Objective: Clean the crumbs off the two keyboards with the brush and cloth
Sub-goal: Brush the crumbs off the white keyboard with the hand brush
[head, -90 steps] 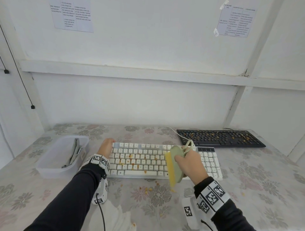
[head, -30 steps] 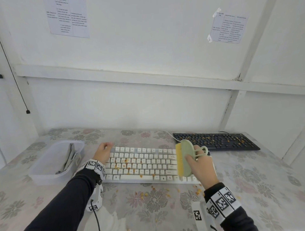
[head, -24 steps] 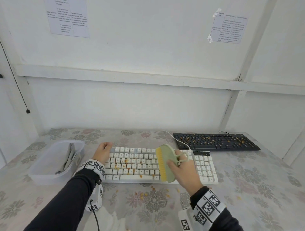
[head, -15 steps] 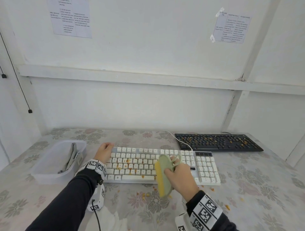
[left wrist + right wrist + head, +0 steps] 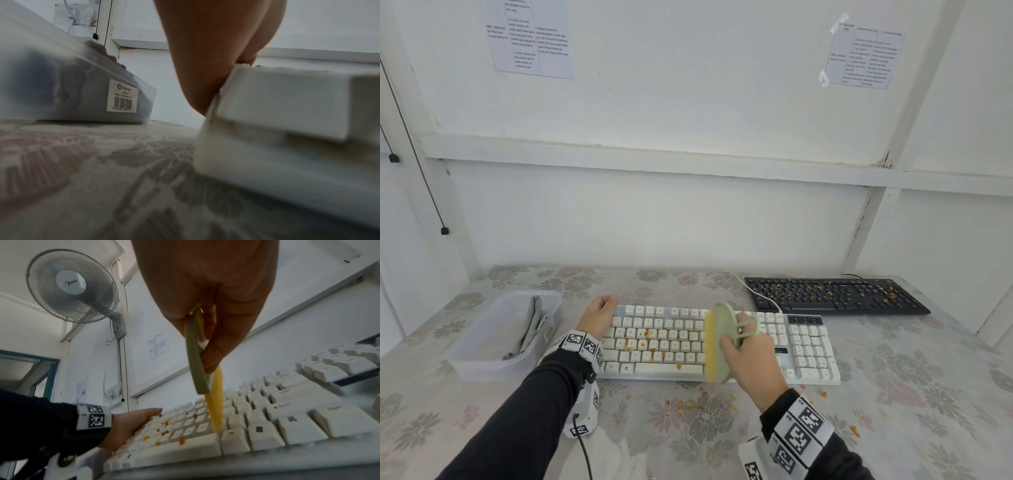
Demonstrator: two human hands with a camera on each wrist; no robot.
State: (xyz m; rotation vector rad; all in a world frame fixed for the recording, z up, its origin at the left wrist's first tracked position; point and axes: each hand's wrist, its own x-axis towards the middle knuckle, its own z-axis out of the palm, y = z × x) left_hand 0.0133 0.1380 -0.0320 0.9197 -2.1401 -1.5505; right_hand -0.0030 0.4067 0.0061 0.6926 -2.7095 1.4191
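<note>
A white keyboard [image 5: 654, 339] with orange crumbs on its left keys lies mid-table. My right hand [image 5: 750, 356] grips a green brush [image 5: 717, 342] by its loop handle. The yellow bristles [image 5: 216, 402] stand on the keys right of the space bar's middle. My left hand [image 5: 599, 318] rests with straight fingers on the keyboard's left end [image 5: 287, 105]. A black keyboard [image 5: 835, 296], strewn with crumbs, sits at the back right. A grey cloth [image 5: 530, 325] lies in a clear tub [image 5: 482, 356] at the left.
Swept crumbs [image 5: 688, 406] dot the flowered tablecloth in front of the white keyboard. A white crumpled cloth [image 5: 626, 459] lies near the table's front edge. The white wall runs close behind both keyboards. A wall fan [image 5: 72, 285] hangs high on the left.
Half a second ago the brush hung past the keyboard's front edge. It is now back on the keys, near the middle. More crumbs lie on the table; the left hand stayed put.
</note>
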